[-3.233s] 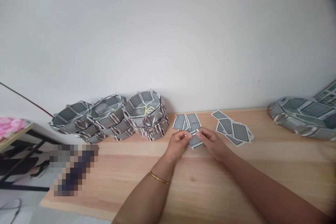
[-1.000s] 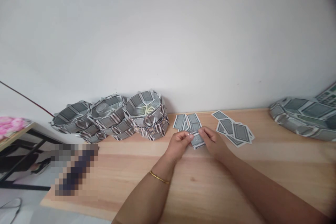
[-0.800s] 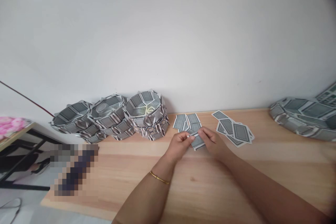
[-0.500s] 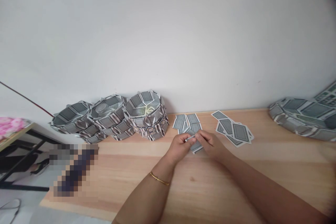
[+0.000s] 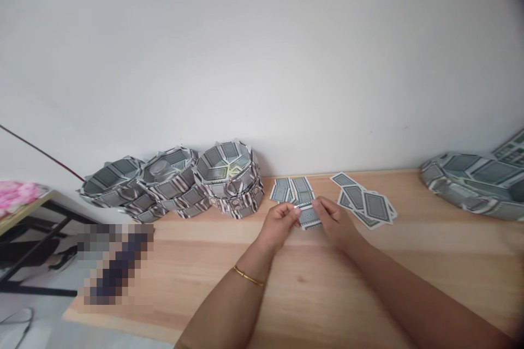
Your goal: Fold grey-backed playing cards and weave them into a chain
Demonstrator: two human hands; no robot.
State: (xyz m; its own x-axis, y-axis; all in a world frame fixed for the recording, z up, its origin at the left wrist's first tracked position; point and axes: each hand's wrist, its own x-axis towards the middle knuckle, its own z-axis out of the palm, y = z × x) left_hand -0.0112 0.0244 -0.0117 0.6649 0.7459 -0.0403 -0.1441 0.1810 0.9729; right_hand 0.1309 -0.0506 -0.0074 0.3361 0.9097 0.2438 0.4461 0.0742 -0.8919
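Between my two hands is a grey patterned playing card point(image 5: 309, 215) with a pale edge, held low over the table. My left hand point(image 5: 281, 223) pinches its left side, and my right hand point(image 5: 332, 221) grips the right side with the thumb on top. Whether more than one card is in the grip I cannot tell. Just beyond my hands lie a few loose cards point(image 5: 302, 187) in a small group. Right of them, a spread pile of overlapping cards point(image 5: 376, 206) rests on the wood.
Stacked bowls made of folded cards point(image 5: 235, 191) stand at the left by the wall. Another card bowl point(image 5: 458, 199) sits at the right end of the wooden table point(image 5: 301, 289). Beyond the table's left edge is a black-framed stand with pink items point(image 5: 18, 193).
The card between my hands has been turned to lie wider and flatter. My hands have moved slightly apart.
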